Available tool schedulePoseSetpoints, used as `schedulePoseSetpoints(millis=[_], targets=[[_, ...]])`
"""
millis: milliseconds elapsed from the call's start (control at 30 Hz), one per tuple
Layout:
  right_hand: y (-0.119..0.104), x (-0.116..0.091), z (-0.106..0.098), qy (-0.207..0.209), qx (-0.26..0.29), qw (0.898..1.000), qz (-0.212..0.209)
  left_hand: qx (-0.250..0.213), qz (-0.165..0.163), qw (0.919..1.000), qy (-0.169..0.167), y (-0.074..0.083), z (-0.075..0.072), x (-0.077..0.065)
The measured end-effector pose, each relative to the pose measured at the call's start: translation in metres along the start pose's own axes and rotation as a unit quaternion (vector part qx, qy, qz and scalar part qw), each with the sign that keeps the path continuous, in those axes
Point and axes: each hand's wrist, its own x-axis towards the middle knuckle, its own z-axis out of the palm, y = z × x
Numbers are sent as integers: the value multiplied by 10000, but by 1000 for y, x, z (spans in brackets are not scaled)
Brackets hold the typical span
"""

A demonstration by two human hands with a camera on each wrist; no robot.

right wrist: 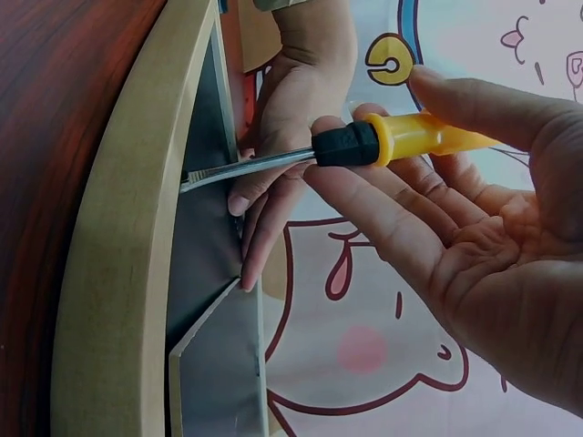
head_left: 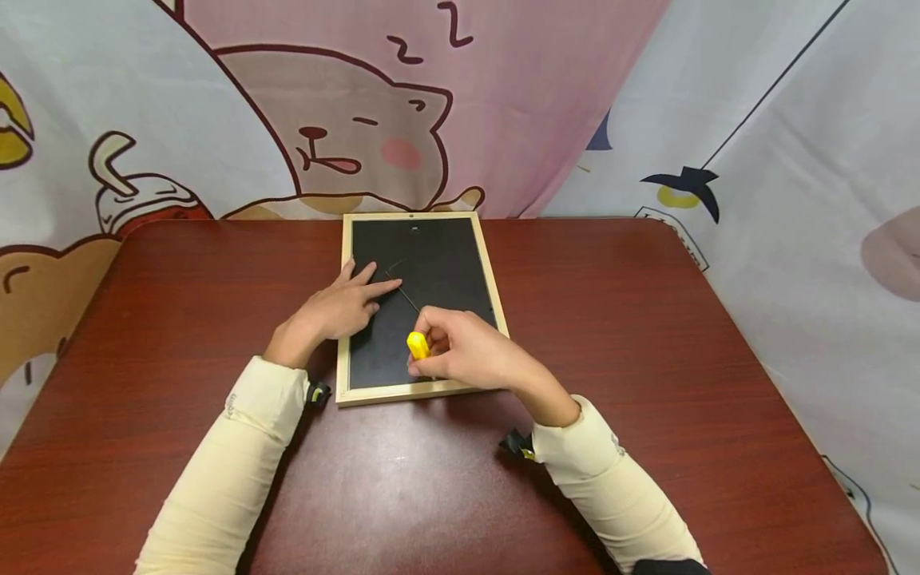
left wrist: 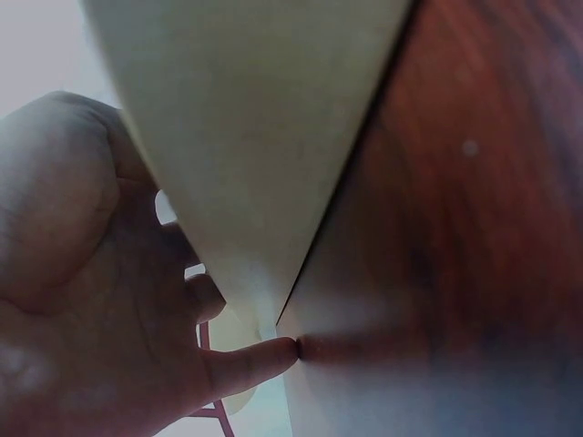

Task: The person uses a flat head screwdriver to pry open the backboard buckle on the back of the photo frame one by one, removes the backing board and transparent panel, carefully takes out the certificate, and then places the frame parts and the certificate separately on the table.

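Note:
A picture frame [head_left: 491, 279] with a pale wooden border lies back side up on the table, showing its black backing board [head_left: 438, 251]. My left hand [head_left: 343, 307] rests across its left border with fingers spread onto the board. In my right hand [head_left: 477, 347] I hold a yellow screwdriver [head_left: 418, 345] with a black collar, gripped by the handle between thumb and fingers. Its shaft reaches to the border's inner edge in the right wrist view. Beside the shaft, a dark flap [right wrist: 205, 332] of the backing tilts up, and a left fingertip is at its corner.
The frame stands on a reddish-brown wooden table [head_left: 632, 343], its top end close to the far edge. Behind hangs a cloth printed with cartoon animals [head_left: 374, 128]. A cable [head_left: 858, 487] runs down beyond the right edge.

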Motion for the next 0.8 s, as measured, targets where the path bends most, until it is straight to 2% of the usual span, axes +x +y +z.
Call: schedulePoseSetpoints(millis=[233,367,467,633,700,800], targets=[[3,1,-5,218,432,9988,-39,-8,32,10000,34,2,-1,1],[3,-3,-20,861,1109,9900,-100,-95,53,9999,49,2,-2,1],[4,-11,-39,1629,1643,9727,-154,-203,3,9998,-10,2,-4,1],[8,-28,-70,2839,2310,9302,-266,-145,-92,9997,-172,8,-6,-3],[10,-35,-80,3176,2537,9130,-352,-65,-141,9997,-174,13,-7,-6],[13,-45,-91,3503,2742,8941,-518,171,-259,9995,-78,28,-6,-13]])
